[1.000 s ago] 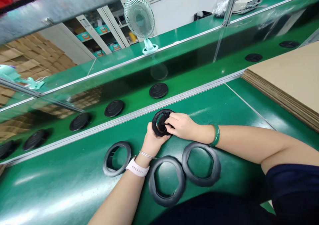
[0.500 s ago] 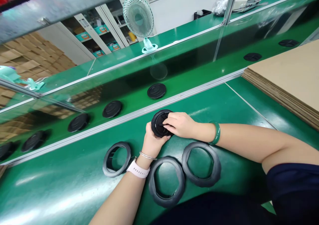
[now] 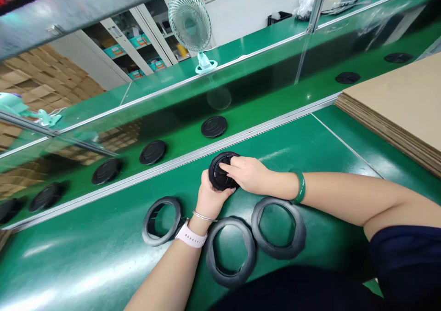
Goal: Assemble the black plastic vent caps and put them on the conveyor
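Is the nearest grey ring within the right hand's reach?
Probably yes: the grey ring lies close by, nothing on top of it, though the right hand is busy at the black part that the left hand holds.

1. Black round part point(image 3: 216, 177): thick outer rim, dark inner face.
2. Tilted, inner face turned upward.
3. Held at the rim in the left hand point(image 3: 212, 197), partly covered by the right hand point(image 3: 251, 175).

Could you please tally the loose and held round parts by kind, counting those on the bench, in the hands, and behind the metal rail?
Grey rings: 3
Held black round part: 1
Black discs, one cut off at the left edge: 7
Total: 11
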`<state>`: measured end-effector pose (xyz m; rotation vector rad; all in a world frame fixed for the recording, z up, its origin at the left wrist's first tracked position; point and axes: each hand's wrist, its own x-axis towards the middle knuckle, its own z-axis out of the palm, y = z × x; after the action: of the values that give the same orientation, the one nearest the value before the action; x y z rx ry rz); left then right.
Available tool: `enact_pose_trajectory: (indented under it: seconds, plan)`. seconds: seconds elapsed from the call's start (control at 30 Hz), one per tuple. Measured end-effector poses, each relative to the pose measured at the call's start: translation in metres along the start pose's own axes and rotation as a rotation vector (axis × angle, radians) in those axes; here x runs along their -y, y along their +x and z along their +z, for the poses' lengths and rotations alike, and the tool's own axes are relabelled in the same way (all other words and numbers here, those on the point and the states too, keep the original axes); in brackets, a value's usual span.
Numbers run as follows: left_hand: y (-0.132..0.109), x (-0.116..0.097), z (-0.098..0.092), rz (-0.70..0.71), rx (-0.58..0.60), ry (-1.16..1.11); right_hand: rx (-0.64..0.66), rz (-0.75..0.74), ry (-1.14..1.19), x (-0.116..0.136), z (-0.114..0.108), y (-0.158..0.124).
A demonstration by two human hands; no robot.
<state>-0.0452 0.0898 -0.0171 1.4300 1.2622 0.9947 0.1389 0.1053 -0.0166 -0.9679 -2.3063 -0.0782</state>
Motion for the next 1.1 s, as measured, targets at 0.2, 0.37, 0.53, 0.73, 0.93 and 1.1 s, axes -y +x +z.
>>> enact_pose_trajectory:
  seconds: [0.2,0.37,0.53,0.73,0.93,1.1]
  plan:
    - [0.001,0.004,-0.001,-0.002,0.013,-0.029,0.152,0.025,-0.077,0.004,-0.001,0.007]
    - [0.002,0.004,-0.001,-0.015,0.027,-0.070,-0.061,0.015,0.089,0.003,-0.008,0.008]
    - [0.003,0.004,0.000,-0.016,0.018,-0.122,-0.272,0.415,0.360,-0.008,-0.006,0.007]
    - [0.000,0.002,-0.002,0.022,0.067,-0.066,-0.096,0.614,0.646,-0.019,0.009,0.010]
    - [-0.002,0.003,-0.006,0.078,0.000,0.133,-0.138,0.616,0.700,-0.012,0.002,0.012]
    - [-0.001,0.001,-0.005,0.083,-0.018,0.199,-0.188,0.663,0.696,-0.010,0.002,0.015]
